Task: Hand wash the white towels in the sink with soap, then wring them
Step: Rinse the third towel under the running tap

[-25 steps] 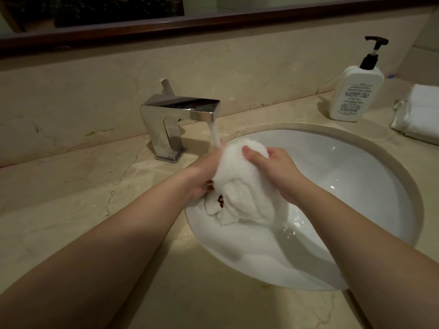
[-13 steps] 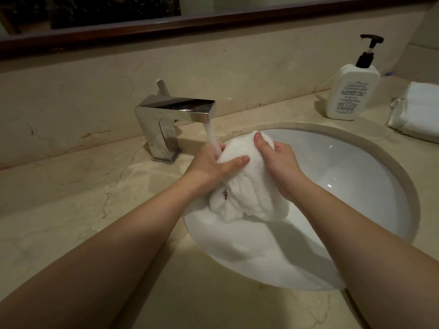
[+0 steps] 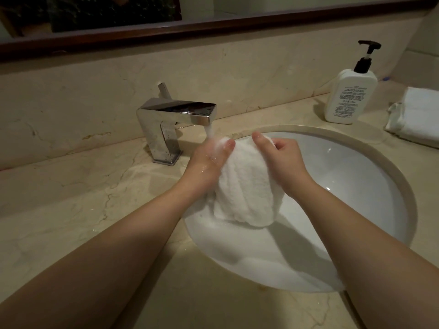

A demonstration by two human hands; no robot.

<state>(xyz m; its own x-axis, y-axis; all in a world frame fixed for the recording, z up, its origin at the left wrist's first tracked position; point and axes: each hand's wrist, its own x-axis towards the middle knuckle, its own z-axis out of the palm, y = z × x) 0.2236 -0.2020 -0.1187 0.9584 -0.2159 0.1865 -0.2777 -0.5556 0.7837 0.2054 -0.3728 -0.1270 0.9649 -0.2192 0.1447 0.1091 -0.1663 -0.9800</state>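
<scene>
A wet white towel (image 3: 244, 186) hangs bunched over the white oval sink (image 3: 356, 186), its top under the water running from the chrome faucet (image 3: 173, 119). My left hand (image 3: 209, 160) grips the towel's upper left side, and the stream falls on its knuckles. My right hand (image 3: 280, 157) grips the towel's upper right side, thumb on top. The towel's lower edge hangs free above the basin. A white soap pump bottle (image 3: 349, 93) with a black head stands behind the sink at the right.
Folded white towels (image 3: 415, 117) lie on the beige marble counter (image 3: 83, 198) at the far right. A marble backsplash and a dark-framed mirror run along the back. The faucet stands left of the sink.
Both hands have shifted along the towel's top under the stream; my left fingers now lie less far across it. The towel hangs longer and smoother than a second ago.
</scene>
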